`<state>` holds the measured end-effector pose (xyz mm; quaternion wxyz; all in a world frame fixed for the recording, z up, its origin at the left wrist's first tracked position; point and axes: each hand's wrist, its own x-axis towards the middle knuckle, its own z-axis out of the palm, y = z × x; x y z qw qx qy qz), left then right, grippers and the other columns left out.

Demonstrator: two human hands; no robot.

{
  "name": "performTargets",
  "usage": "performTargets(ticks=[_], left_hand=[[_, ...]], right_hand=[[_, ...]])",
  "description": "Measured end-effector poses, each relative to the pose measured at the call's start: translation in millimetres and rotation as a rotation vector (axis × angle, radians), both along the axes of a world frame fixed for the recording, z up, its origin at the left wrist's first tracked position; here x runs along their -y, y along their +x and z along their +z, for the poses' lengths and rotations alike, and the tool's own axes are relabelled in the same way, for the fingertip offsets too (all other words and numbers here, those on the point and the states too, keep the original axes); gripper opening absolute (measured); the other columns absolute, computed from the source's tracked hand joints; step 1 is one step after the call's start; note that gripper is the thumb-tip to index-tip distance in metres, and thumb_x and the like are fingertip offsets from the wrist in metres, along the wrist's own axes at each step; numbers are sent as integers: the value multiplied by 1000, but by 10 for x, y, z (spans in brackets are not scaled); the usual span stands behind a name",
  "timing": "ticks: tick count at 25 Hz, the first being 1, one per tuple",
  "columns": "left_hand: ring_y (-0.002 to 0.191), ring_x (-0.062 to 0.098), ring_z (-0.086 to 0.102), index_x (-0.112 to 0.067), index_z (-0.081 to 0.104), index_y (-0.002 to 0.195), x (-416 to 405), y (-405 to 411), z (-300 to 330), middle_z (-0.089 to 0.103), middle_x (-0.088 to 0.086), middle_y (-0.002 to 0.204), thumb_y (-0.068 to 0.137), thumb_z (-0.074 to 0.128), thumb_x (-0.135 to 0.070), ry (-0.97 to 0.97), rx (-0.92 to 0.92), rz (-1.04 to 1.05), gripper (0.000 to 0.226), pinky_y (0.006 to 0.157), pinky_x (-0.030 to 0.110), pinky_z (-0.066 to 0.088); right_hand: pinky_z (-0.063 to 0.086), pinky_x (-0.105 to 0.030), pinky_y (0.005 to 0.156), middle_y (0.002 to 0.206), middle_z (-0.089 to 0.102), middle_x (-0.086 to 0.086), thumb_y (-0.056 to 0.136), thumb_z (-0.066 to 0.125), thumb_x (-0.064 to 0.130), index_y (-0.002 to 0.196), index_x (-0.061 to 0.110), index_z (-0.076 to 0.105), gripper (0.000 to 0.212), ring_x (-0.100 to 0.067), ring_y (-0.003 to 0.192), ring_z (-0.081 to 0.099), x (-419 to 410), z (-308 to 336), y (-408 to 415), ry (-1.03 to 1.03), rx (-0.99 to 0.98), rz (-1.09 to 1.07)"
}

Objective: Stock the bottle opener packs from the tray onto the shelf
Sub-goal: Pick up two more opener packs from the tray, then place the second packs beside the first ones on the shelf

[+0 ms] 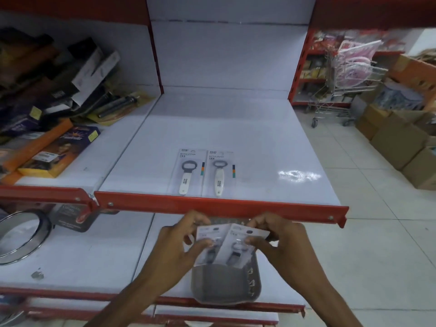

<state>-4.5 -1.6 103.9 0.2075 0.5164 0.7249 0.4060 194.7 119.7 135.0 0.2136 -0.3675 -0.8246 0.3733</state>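
Note:
Two bottle opener packs lie side by side near the front edge of the white shelf (259, 142): one with a dark-headed opener (188, 171) and one with a pale opener (220, 173) to its right. Below, a grey tray (224, 286) rests on the lower shelf. Above the tray my left hand (179, 246) holds one pack (208, 241) and my right hand (276, 241) holds another pack (240, 244). The two packs overlap in the middle, their lower ends just over the tray's far rim.
The shelf's red front lip (236, 206) runs just above my hands. Stacked boxes (47, 95) crowd the shelf bay to the left. A round metal sieve (21, 234) lies on the lower shelf at left. Cartons (401, 142) and a trolley (335, 100) stand on the floor at right.

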Motion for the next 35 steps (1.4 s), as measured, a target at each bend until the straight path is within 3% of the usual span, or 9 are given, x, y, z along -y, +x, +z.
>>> performTargets(ticks=[5, 8, 11, 14, 17, 21, 25, 30, 35], left_hand=[[71, 30, 75, -38, 45, 102, -161, 16, 995, 82, 0, 83, 78, 78, -24, 306, 263, 55, 43, 66, 38, 61], [47, 10, 60, -27, 46, 109, -610, -78, 1258, 80, -3, 72, 84, 77, -9, 357, 226, 71, 43, 46, 20, 47], [46, 4, 59, -18, 50, 112, -1203, -196, 1256, 78, 13, 86, 84, 77, -5, 320, 279, 93, 40, 40, 15, 44], [64, 13, 66, -17, 56, 112, -1673, -285, 1079, 74, 18, 96, 81, 81, -9, 217, 286, 122, 41, 49, 20, 54], [77, 21, 70, -10, 62, 116, -1928, -293, 937, 75, 13, 95, 78, 84, -13, 120, 106, 154, 45, 67, 22, 59], [87, 16, 66, -12, 69, 109, -2042, -363, 802, 72, 11, 111, 78, 84, -25, 4, -212, 89, 36, 68, 4, 44], [106, 23, 67, -25, 64, 121, -1914, -404, 893, 61, 5, 128, 75, 80, -54, -132, -394, -62, 57, 87, 30, 55], [151, 18, 27, -31, 38, 151, -1936, -357, 1076, 31, -2, 164, 71, 79, -63, -375, -512, -384, 95, 124, 39, 25], [153, 16, 22, -32, 37, 152, -1970, -326, 914, 25, -8, 166, 73, 76, -65, -446, -532, -412, 94, 125, 41, 20]], right_hand=[[57, -14, 61, 86, 77, 15, 81, 74, 15, 99, 23, 70, 20, -4, 78, 73, -171, 971, 98, -81, -366, -28], [57, -18, 67, 97, 76, 8, 87, 69, 16, 103, 25, 70, 19, -6, 83, 73, -625, 1194, 34, 5, -410, -68], [55, -23, 64, 108, 73, -2, 91, 64, 16, 109, 21, 69, 18, -19, 91, 70, -1236, 1130, -89, 22, -340, -125], [46, -25, 74, 117, 66, -4, 93, 59, 16, 112, 16, 67, 20, -22, 102, 62, -1757, 904, -255, 91, -108, -154], [46, -25, 80, 116, 66, -7, 93, 56, 14, 102, 18, 68, 15, -30, 111, 63, -2027, 673, -368, 79, 68, -88], [44, -31, 96, 132, 58, -13, 96, 56, 22, 125, 11, 58, 31, -30, 118, 57, -2079, 518, -372, 125, 237, -53], [37, -39, 112, 145, 49, -8, 98, 52, 32, 136, 19, 50, 41, -26, 133, 46, -1997, 555, -215, 256, 326, -16], [39, -43, 110, 148, 47, -10, 101, 42, 30, 142, 16, 39, 43, -30, 133, 46, -1558, 444, -165, 340, 368, 83], [34, -42, 115, 157, 33, -6, 103, 33, 30, 141, 13, 40, 42, -26, 145, 31, -1458, 300, -130, 393, 390, 96]])
